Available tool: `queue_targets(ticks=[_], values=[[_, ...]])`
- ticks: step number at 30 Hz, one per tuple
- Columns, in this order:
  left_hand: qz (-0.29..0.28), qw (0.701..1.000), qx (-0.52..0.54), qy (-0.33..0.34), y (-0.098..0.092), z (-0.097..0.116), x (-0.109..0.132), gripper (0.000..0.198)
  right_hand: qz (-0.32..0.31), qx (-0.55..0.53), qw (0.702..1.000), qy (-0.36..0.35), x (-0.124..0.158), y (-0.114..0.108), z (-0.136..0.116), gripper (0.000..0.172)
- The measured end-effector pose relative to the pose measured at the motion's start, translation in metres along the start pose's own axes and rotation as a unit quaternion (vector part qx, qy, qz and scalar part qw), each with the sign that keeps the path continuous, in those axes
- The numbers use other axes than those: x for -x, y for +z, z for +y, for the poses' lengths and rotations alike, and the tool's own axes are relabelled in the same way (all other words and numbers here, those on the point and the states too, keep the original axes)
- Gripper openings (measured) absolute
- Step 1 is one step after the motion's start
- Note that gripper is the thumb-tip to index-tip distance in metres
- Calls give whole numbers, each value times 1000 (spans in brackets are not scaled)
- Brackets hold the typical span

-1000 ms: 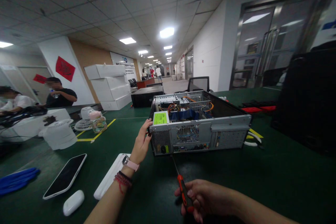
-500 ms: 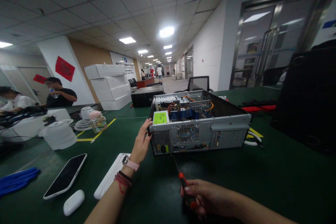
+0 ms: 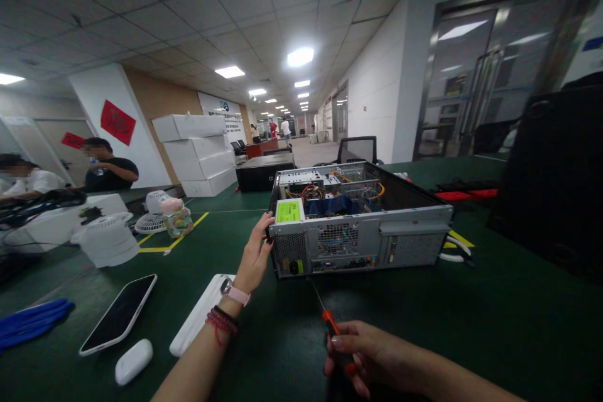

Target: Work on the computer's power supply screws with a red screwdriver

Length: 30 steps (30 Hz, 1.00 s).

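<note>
An opened desktop computer case (image 3: 414, 244) lies on its side on the green table, its rear panel facing me. Inside are loose cables and a power supply with a bright green label (image 3: 289, 210). My left hand (image 3: 257, 251) grips the case's left rear corner, fingertips at the top edge and thumb against the panel. In my right hand (image 3: 360, 352) is a red-and-black screwdriver (image 3: 332, 325), fingers closed round its handle. The thin shaft slants up to the bottom edge of the rear panel, near the power socket; whether its tip sits in a screw cannot be made out.
At left lie a phone (image 3: 120, 314), a white earbud case (image 3: 134, 361), a long white object (image 3: 200, 317) and blue gloves or cloth (image 3: 35, 321). Small white fans (image 3: 106, 242) and a jar (image 3: 176, 220) stand behind. A large black panel (image 3: 546, 188) rises at right. People sit far left.
Both hands keep their places on the case and screwdriver. The screwdriver handle appears slightly turned in my right hand, whose fingers have shifted a little. The view has moved very slightly.
</note>
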<state>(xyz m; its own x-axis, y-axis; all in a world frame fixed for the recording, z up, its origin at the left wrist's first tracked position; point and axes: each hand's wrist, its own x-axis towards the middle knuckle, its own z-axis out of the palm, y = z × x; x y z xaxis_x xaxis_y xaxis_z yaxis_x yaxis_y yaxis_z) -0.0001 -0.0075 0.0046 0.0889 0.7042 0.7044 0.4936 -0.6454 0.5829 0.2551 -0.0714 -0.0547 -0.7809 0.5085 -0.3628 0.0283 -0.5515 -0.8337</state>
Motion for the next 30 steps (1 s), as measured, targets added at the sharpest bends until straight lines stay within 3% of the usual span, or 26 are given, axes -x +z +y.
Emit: queue_targets(ticks=[8, 22, 27, 30], values=[[2, 1000, 6, 1, 0, -3, 0, 40, 28, 11, 999, 14, 0, 2, -1, 49], [0, 1000, 3, -4, -1, -1, 0, 40, -74, -31, 996, 36, -4, -10, 4, 44], [-2, 1000, 2, -3, -1, 0, 0, 39, -63, -15, 997, 42, -1, -7, 3, 46], [-3, 1000, 1, 0, -1, -1, 0, 39, -31, -4, 999, 44, 0, -6, 4, 57]])
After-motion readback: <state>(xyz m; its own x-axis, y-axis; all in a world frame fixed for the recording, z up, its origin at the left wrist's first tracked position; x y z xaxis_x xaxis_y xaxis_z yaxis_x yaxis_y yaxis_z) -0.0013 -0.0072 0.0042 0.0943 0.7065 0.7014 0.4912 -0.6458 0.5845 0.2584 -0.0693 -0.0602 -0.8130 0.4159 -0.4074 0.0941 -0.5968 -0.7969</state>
